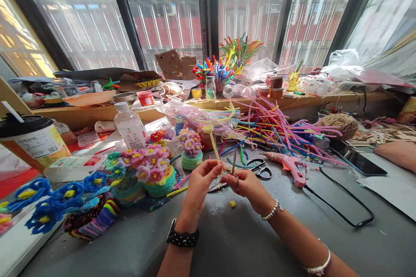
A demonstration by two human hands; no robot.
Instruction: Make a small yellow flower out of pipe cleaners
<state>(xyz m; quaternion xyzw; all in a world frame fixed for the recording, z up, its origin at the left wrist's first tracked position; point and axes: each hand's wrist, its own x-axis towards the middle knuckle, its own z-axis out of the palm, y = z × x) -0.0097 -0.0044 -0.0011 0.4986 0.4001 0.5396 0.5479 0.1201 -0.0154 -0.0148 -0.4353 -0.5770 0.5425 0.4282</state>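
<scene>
**Nick risk, cramped front**

Left hand [200, 184] pinches a pale-yellow fuzzy stem [213, 146], angled up over the grey tabletop [247, 246]; right hand [249, 188] grips small metal scissors [234, 163] close by. A slip could nick the left fingertips [219, 168]. Forward reach could hit the mint-green round flower pot [192, 161]; swinging right, the pink plastic glue gun [295, 169]. Most room: near side.

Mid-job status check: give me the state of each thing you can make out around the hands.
Left hand: pinching the yellow stem.
Yellow stem: held up, slightly tilted.
Right hand: gripping the held scissors.
Held scissors: blades up; open or shut unclear.
Black-handled scissors: lying down.
Pink glue gun: lying down, cord attached.
Phone: flat, screen dark.
Clear bottle: upright, capped.
Drink cup: lidded, straw in.
Twine: wound in a ball.
</scene>
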